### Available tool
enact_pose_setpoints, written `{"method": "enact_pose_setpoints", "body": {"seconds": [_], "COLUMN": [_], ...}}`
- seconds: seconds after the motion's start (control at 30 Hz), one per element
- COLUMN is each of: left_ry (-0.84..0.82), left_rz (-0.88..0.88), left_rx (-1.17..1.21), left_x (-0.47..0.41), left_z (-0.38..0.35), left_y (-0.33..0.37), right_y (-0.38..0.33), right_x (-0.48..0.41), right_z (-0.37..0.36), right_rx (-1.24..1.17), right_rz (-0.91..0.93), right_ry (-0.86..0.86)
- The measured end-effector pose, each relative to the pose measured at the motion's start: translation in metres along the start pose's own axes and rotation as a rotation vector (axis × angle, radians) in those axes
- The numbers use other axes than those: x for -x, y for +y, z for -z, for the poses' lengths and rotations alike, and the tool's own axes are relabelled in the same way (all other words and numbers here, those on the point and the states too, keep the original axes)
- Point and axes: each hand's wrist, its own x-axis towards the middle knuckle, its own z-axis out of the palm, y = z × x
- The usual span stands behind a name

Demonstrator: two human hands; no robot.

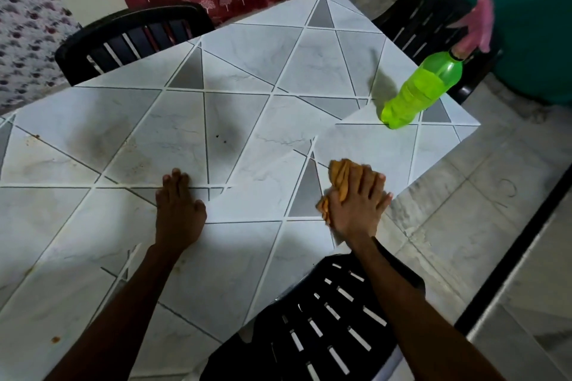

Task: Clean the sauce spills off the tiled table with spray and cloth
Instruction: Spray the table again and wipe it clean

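Note:
The tiled table has grey and white triangular tiles. My right hand presses an orange cloth flat onto the table near its right edge, with the fingers spread over it. My left hand rests flat on the tiles, fingers straight. A green spray bottle with a pink trigger head stands near the table's far right corner. Brownish sauce smears mark the tiles left of centre, small dark specks lie near the middle, and an orange spot sits at the near left.
A black slatted chair stands under my right arm at the near edge. Another black chair is at the far side, and a third behind the bottle. A teal barrel stands at the far right. Tiled floor lies to the right.

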Motion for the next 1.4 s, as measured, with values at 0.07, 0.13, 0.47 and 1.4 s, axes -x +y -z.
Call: {"method": "enact_pose_setpoints", "body": {"seconds": [0.07, 0.13, 0.47, 1.4], "left_ry": [-0.035, -0.058, -0.048, -0.093], "left_rz": [0.013, 0.011, -0.014, 0.004], "left_rx": [-0.019, -0.043, 0.019, 0.011], "left_x": [-0.001, -0.001, 0.0, 0.003], "left_z": [-0.001, 0.001, 0.007, 0.008], "left_y": [-0.002, -0.002, -0.005, -0.008], "right_y": [-0.016, -0.047, -0.011, 0.016], "right_x": [0.053, 0.101, -0.056, 0.026], "right_z": [-0.006, -0.015, 0.002, -0.003], "right_rx": [0.025, 0.023, 0.018, -0.115], "right_rz": [0.051, 0.286, 0.024, 0.042], "right_ry": [0.007, 0.019, -0.031, -0.03]}}
